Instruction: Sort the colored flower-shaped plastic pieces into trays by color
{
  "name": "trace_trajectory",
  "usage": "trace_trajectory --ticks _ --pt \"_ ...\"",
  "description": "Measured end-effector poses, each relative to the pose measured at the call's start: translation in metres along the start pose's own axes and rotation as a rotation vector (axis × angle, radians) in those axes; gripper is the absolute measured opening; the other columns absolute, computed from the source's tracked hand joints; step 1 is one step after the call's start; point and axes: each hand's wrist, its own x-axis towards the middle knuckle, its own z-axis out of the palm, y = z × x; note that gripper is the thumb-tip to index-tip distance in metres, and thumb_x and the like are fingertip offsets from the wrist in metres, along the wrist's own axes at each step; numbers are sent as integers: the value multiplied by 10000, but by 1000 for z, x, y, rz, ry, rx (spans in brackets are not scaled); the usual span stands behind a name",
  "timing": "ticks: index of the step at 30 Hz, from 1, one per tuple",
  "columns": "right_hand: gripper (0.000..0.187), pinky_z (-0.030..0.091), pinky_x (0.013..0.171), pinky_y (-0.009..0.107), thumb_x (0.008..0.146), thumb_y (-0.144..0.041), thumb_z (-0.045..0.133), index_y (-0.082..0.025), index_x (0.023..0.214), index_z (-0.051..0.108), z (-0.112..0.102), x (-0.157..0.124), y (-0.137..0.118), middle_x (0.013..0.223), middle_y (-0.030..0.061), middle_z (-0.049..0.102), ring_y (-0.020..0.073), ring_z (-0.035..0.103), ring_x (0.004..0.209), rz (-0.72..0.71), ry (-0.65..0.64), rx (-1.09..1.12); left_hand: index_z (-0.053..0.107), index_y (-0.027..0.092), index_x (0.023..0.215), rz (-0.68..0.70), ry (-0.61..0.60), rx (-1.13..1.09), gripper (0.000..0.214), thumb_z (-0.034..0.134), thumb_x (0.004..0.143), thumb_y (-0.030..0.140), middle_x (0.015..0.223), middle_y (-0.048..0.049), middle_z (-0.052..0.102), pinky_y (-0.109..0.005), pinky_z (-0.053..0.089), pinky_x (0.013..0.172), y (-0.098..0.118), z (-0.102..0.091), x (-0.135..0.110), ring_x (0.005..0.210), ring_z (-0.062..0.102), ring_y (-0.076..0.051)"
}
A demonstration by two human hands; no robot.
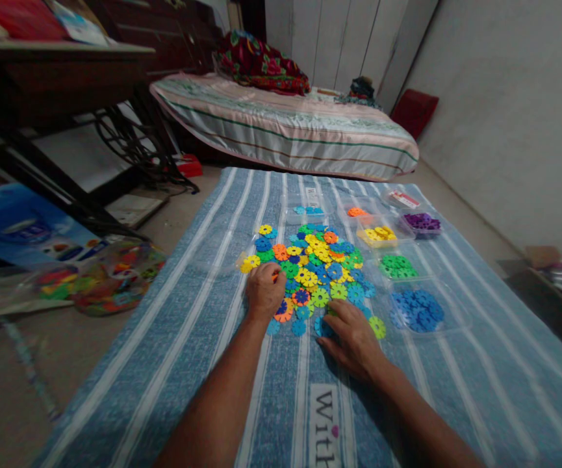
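A heap of small plastic snowflake discs (317, 260) in blue, yellow, green and orange lies on a blue striped cloth (456, 390). My left hand (264, 290) rests on the heap's near left edge, fingers curled in a pinch over an orange disc. My right hand (353, 338) lies at the near edge, fingers bent down onto a blue disc; what they grip is hidden. Sorted piles sit in clear trays to the right: blue discs (416, 310), green discs (396, 265), yellow discs (379, 234), purple discs (421, 222) and a few orange discs (357, 212).
A bed (285, 123) with a striped cover stands beyond the cloth. A dark table (51, 71) with an iron frame is at the left. A clear bag of coloured pieces (110, 276) lies on the floor at the left. A wall runs along the right.
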Motion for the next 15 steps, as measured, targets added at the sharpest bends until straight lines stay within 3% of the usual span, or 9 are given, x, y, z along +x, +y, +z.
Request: trace_trajectory --ticks 6,11,15 --pt "301 500 961 487 886 -400 596 -181 1090 626 3 -1 0 1203 161 625 304 551 1165 9 25 -22 601 232 732 1 -9 -12 83 553 797 216 866 -32 705 -344 447 860 0 -1 0 884 618 -212" --pt "220 496 962 509 873 -350 613 -192 1022 649 2 -1 -2 1213 157 621 320 540 1188 16 2 -53 608 232 739 2 -5 -13 81 556 799 219 874 -33 704 -338 450 847 -1 -1 0 883 617 -213" --pt "139 514 951 469 906 -254 539 -200 947 661 0 1 -5 1144 129 651 284 565 1156 -11 57 -17 613 228 754 6 -1 2 73 559 801 215 870 -36 701 -343 451 844 -2 0 0 873 615 -217"
